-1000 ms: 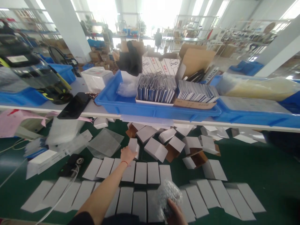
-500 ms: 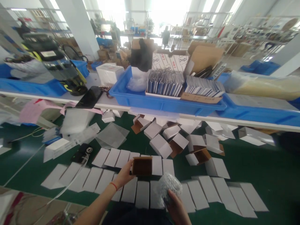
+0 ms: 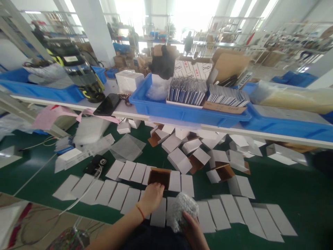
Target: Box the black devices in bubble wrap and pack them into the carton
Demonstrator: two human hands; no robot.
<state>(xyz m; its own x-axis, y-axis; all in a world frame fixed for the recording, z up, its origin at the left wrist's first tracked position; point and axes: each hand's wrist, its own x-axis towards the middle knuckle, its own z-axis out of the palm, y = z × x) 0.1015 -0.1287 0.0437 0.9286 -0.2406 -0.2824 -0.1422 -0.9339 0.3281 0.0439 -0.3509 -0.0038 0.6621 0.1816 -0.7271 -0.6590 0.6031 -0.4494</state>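
Note:
An open cardboard box [image 3: 159,176], white outside and brown inside, stands among closed white boxes in the back row. My left hand [image 3: 152,197] is at its front edge, fingers curled over the edge into the opening; the fingertips are partly hidden. My right hand [image 3: 191,222] grips a bubble-wrapped item [image 3: 184,210] above the front row of white boxes [image 3: 158,212]. What lies inside the bubble wrap cannot be made out.
Open white boxes [image 3: 179,160] lie jumbled beneath the shelf edge. On the shelf, a blue bin [image 3: 187,113] holds packed booklets [image 3: 186,92], beside a phone [image 3: 108,105] and a large bottle [image 3: 83,76]. A black device with a white cable [image 3: 95,165] sits left on the green table.
My left hand has shifted from the open box's left side to its front edge, fingers now reaching into the opening. The box sits slightly tipped back; my right hand keeps the bubble-wrapped item.

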